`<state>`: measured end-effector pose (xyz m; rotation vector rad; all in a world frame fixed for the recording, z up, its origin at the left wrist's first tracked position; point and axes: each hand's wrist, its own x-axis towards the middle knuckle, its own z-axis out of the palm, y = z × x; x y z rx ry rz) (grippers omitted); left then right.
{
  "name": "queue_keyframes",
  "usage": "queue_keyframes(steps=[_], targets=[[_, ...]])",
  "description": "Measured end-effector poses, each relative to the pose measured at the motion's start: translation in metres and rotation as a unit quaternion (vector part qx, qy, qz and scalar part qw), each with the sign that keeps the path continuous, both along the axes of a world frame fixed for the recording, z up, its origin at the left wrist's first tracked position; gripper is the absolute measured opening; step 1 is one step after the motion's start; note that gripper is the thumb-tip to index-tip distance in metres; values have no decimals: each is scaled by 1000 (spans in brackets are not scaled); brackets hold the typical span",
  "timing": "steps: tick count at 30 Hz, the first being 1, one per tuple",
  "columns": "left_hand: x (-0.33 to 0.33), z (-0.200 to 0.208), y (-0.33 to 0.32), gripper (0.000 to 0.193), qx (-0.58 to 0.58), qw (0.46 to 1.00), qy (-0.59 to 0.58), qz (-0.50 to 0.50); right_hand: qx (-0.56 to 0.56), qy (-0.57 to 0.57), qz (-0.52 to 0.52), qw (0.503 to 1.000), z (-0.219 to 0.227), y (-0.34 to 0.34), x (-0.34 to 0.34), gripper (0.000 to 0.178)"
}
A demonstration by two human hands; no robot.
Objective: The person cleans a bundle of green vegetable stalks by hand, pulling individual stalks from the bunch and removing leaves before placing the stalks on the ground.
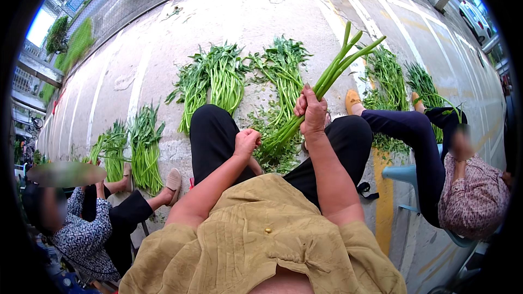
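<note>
My right hand (311, 111) is wrapped round a bunch of water spinach (336, 71). Its thick pale stem ends point up and to the right, and the rest slants down between my knees. My left hand (247, 141) is closed above my left knee, just left of the bunch's lower part; whatever its fingers pinch, if anything, is hidden. On the ground ahead lie a left pile of water spinach (218, 76) and a right pile of water spinach (283, 71). Loose torn leaves (267, 122) are scattered between my feet, partly behind the bunch.
At left a seated person (95, 234) handles greens beside more water spinach piles (146, 147). Another person (474, 196) sits at right on a blue stool (403, 174), with piles of greens (388, 76) ahead. Painted lines cross the concrete ground (141, 49); a fence and parked cars stand beyond.
</note>
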<state>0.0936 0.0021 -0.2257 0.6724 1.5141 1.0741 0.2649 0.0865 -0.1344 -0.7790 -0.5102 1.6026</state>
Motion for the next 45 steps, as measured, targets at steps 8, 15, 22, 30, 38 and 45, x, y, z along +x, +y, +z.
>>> queue_keyframes(steps=[8,15,22,30,38,45], targets=[[26,42,6,6,246,944,181,-123,-21,7,-3,1000,-10,7,2,19],[31,51,6,10,289,909,246,-173,-6,-16,23,1000,-15,0,-11,17],[31,56,5,8,302,890,286,-186,-6,-39,39,998,-15,-5,-18,15],[29,61,7,5,338,854,342,-198,-14,-40,29,999,-16,-4,-20,17],[25,41,7,12,246,919,240,-191,-2,-100,67,993,-16,-8,-23,19],[25,30,11,13,87,988,24,-122,9,-97,69,993,-16,-9,-28,19]])
